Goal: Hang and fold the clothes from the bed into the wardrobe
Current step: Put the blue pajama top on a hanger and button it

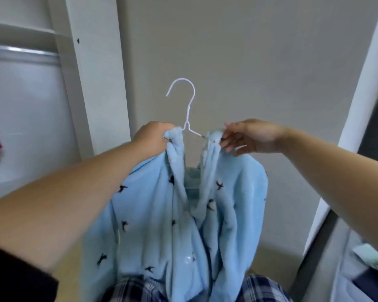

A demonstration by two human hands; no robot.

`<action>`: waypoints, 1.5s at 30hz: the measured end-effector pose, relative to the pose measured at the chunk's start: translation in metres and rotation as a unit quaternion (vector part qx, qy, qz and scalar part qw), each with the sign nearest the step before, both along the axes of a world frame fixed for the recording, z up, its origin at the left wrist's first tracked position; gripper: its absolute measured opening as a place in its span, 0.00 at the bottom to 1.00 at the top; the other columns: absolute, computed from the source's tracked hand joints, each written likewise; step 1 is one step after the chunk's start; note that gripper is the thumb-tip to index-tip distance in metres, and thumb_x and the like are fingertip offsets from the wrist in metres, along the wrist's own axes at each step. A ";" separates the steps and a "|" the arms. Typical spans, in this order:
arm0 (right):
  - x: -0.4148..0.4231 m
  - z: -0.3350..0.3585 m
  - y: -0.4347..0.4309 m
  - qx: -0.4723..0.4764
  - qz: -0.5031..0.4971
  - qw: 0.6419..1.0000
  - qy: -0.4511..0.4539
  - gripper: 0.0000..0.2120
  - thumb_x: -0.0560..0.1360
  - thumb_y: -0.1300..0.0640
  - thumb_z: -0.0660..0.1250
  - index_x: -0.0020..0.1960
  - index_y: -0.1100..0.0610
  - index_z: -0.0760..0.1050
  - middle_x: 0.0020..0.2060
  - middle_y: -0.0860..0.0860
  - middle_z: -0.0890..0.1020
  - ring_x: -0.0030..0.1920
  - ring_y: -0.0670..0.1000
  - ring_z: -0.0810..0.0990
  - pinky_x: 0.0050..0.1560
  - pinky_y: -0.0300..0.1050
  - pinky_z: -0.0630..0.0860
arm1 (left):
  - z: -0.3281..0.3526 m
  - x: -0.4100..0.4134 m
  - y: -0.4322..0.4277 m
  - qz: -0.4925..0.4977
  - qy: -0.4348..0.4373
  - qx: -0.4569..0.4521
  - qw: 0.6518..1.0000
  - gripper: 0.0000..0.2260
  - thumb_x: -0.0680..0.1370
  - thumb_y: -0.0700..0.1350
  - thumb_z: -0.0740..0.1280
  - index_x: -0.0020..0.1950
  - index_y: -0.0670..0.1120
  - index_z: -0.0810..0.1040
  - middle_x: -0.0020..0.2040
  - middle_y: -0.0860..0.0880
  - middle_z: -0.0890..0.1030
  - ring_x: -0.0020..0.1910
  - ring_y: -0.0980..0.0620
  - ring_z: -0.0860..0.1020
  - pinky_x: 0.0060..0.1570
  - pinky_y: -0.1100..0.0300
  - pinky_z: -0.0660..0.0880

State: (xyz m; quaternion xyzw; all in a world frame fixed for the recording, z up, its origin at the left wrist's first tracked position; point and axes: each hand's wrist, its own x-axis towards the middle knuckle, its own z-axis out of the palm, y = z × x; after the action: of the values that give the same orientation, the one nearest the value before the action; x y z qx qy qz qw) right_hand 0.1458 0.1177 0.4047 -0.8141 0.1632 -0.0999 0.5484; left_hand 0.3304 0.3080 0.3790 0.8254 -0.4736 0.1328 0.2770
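Both hanger (187,110) shoulders hidden under blue garment (162,214).

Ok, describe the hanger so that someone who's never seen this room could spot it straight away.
Look at the plain grey wall between the open white wardrobe and the door frame. In front of it, two bare hands hold up a fluffy light-blue top printed with small dark birds. The hanger is the thin white wire one whose hook rises from the collar, between the hands.
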 end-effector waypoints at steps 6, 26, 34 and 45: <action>0.015 -0.010 0.004 -0.148 -0.167 0.973 0.050 0.29 0.70 0.29 0.61 0.46 0.56 0.73 0.39 0.56 0.83 0.34 0.53 0.83 0.29 0.42 0.77 | 0.004 0.004 -0.006 0.013 0.007 -0.090 0.996 0.14 0.73 0.36 0.59 0.31 0.50 0.67 0.39 0.50 0.74 0.41 0.48 0.70 0.40 0.59 0.65; 0.092 0.081 -0.067 -0.340 -0.219 0.911 0.076 0.14 0.72 0.72 0.51 0.49 0.64 0.73 0.30 0.58 0.74 0.23 0.54 0.72 0.14 0.35 0.64 | 0.058 0.104 -0.052 -0.124 -0.016 0.047 0.991 0.12 0.71 0.26 0.59 0.42 0.40 0.78 0.41 0.45 0.79 0.44 0.51 0.74 0.48 0.55 0.72; 0.132 0.089 -0.048 -0.049 -0.280 0.921 -0.266 0.07 0.74 0.69 0.59 0.41 0.62 0.73 0.32 0.57 0.75 0.27 0.52 0.75 0.18 0.39 0.73 | 0.022 0.115 -0.092 -0.082 -0.048 0.156 0.983 0.09 0.73 0.33 0.61 0.44 0.45 0.77 0.48 0.47 0.80 0.52 0.45 0.78 0.48 0.55 0.73; 0.117 0.059 -0.075 -0.448 -0.157 0.880 -0.023 0.16 0.80 0.47 0.60 0.49 0.59 0.77 0.45 0.55 0.80 0.48 0.56 0.79 0.48 0.45 0.71 | 0.015 0.127 -0.102 -0.104 0.028 -0.084 0.991 0.18 0.69 0.28 0.58 0.30 0.50 0.62 0.30 0.54 0.67 0.37 0.51 0.68 0.36 0.58 0.62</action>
State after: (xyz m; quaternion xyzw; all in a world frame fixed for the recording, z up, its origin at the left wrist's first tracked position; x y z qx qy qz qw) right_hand 0.2630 0.0427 0.4635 -0.9340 0.2138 -0.2661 0.1057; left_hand 0.4572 0.2055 0.3939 0.7487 -0.5364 0.1192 0.3708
